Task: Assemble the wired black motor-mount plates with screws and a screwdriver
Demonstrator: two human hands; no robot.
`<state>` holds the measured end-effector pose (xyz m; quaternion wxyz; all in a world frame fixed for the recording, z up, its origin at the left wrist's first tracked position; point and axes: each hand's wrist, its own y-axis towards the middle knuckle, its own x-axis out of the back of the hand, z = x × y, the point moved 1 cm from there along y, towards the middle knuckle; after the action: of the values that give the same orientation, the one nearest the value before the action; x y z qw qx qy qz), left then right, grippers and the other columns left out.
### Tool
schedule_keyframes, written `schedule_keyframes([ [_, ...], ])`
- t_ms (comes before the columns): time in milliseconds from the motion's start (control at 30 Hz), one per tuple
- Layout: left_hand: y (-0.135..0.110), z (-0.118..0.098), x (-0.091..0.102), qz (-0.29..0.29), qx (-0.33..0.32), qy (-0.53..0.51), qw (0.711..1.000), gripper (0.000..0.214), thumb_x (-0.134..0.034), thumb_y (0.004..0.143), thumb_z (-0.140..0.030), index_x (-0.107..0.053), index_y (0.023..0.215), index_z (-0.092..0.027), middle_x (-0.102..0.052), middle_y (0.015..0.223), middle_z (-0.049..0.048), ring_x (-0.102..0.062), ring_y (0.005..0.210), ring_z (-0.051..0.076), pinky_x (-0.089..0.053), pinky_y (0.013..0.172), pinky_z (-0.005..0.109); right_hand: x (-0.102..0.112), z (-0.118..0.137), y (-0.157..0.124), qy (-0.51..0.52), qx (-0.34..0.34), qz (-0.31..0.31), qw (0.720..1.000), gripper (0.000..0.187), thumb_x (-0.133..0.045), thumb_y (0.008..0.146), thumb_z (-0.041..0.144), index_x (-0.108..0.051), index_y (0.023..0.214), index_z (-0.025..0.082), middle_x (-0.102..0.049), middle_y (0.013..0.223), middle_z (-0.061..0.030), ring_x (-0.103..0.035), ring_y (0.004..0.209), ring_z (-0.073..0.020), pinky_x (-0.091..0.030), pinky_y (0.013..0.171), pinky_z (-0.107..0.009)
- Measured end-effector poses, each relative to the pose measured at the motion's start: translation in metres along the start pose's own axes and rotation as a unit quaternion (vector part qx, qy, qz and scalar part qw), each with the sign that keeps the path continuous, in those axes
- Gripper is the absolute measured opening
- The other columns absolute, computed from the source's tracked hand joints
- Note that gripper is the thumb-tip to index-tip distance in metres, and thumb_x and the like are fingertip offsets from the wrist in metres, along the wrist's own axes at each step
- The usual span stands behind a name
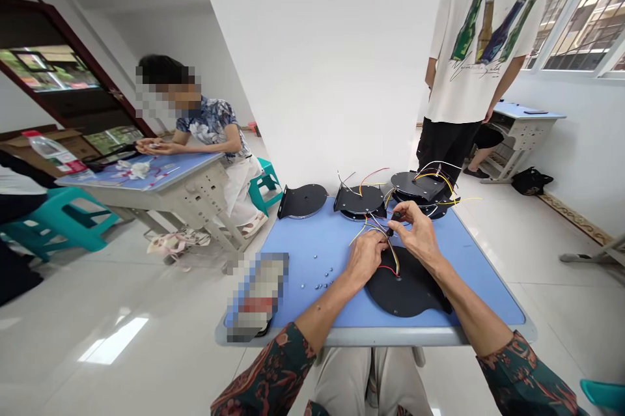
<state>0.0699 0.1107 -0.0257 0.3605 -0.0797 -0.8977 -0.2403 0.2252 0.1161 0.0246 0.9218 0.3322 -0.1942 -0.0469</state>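
The right hand (pixel 418 235) has its fingers (pixel 401 211) pinched on a small black connector (pixel 393 221), and the left hand (pixel 365 258) closes around a bundle of red, yellow and black wires (pixel 392 256) that rises from a black disc (pixel 407 292) lying on the blue table (pixel 342 331). Farther along the table, two wired black discs (pixel 359 200) sit beside an unwired one (pixel 303 200), so wiring shows on some discs but not all, and small metal pieces (pixel 317 282) lie loose near the left hand.
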Motion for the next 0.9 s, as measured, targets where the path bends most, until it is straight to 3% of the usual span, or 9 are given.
schedule_keyframes([
  [200, 0.001, -0.001, 0.006, 0.026, 0.004, -0.005, 1.0, 0.011, -0.065, 0.09, -0.01, -0.071, 0.084, -0.018, -0.073, 0.093, 0.0039, -0.067, 0.09, 0.019, -0.05, 0.083, 0.029, 0.0, -0.003, 0.0, 0.07, -0.035, 0.036, 0.996, 0.016, -0.069, 0.082, 0.023, -0.064, 0.097, 0.023, -0.072, 0.087, -0.0024, -0.067, 0.081, -0.0189, -0.055, 0.08, -0.035],
  [333, 0.002, -0.002, 0.009, 0.048, 0.001, 0.0, 0.999, 0.01, -0.07, 0.087, -0.01, -0.07, 0.08, -0.017, -0.072, 0.091, 0.0045, -0.067, 0.09, 0.019, -0.05, 0.083, 0.029, 0.001, 0.0, 0.001, 0.163, -0.044, 0.103, 0.98, 0.019, -0.065, 0.091, 0.032, -0.065, 0.107, 0.022, -0.074, 0.092, -0.0048, -0.07, 0.085, -0.0204, -0.056, 0.081, -0.037],
  [433, 0.003, -0.002, 0.009, 0.045, 0.012, 0.006, 0.999, 0.009, -0.07, 0.088, -0.011, -0.07, 0.081, -0.017, -0.072, 0.092, 0.005, -0.067, 0.09, 0.02, -0.05, 0.083, 0.03, 0.002, 0.005, 0.002, 0.157, -0.028, 0.127, 0.979, 0.025, -0.061, 0.094, 0.039, -0.065, 0.113, 0.023, -0.073, 0.103, -0.0064, -0.069, 0.096, -0.0218, -0.055, 0.088, -0.039],
  [533, 0.003, -0.003, 0.008, 0.049, 0.017, 0.012, 0.999, 0.007, -0.069, 0.089, -0.012, -0.071, 0.086, -0.017, -0.073, 0.094, 0.0054, -0.068, 0.092, 0.02, -0.05, 0.083, 0.03, 0.002, 0.008, 0.002, 0.06, 0.009, 0.103, 0.993, 0.024, -0.065, 0.091, 0.039, -0.066, 0.108, 0.024, -0.071, 0.104, -0.0052, -0.066, 0.094, -0.0215, -0.053, 0.087, -0.037],
  [633, 0.003, -0.004, 0.009, 0.055, 0.017, 0.015, 0.998, 0.006, -0.068, 0.089, -0.012, -0.071, 0.088, -0.017, -0.073, 0.095, 0.0058, -0.068, 0.094, 0.021, -0.05, 0.085, 0.031, 0.0, 0.004, 0.001, -0.013, 0.01, 0.057, 0.998, 0.018, -0.067, 0.087, 0.034, -0.063, 0.1, 0.023, -0.067, 0.091, -0.0022, -0.062, 0.08, -0.0189, -0.052, 0.079, -0.035],
  [800, 0.003, -0.004, 0.012, 0.084, 0.019, -0.015, 0.996, 0.009, -0.074, 0.084, -0.01, -0.07, 0.087, -0.017, -0.073, 0.095, 0.0041, -0.067, 0.092, 0.02, -0.051, 0.086, 0.031, -0.002, -0.008, -0.002, 0.025, -0.034, 0.029, 0.999, 0.026, -0.071, 0.082, 0.029, -0.055, 0.103, 0.024, -0.065, 0.087, -0.0007, -0.062, 0.078, -0.0186, -0.054, 0.077, -0.035],
  [900, 0.004, -0.002, 0.011, 0.086, 0.033, -0.024, 0.995, 0.011, -0.073, 0.083, -0.008, -0.07, 0.087, -0.017, -0.073, 0.093, 0.0038, -0.068, 0.092, 0.02, -0.052, 0.087, 0.032, -0.003, -0.008, -0.003, 0.079, -0.03, 0.057, 0.995, 0.024, -0.068, 0.085, 0.027, -0.053, 0.104, 0.025, -0.068, 0.087, -0.0008, -0.066, 0.078, -0.019, -0.054, 0.076, -0.036],
])
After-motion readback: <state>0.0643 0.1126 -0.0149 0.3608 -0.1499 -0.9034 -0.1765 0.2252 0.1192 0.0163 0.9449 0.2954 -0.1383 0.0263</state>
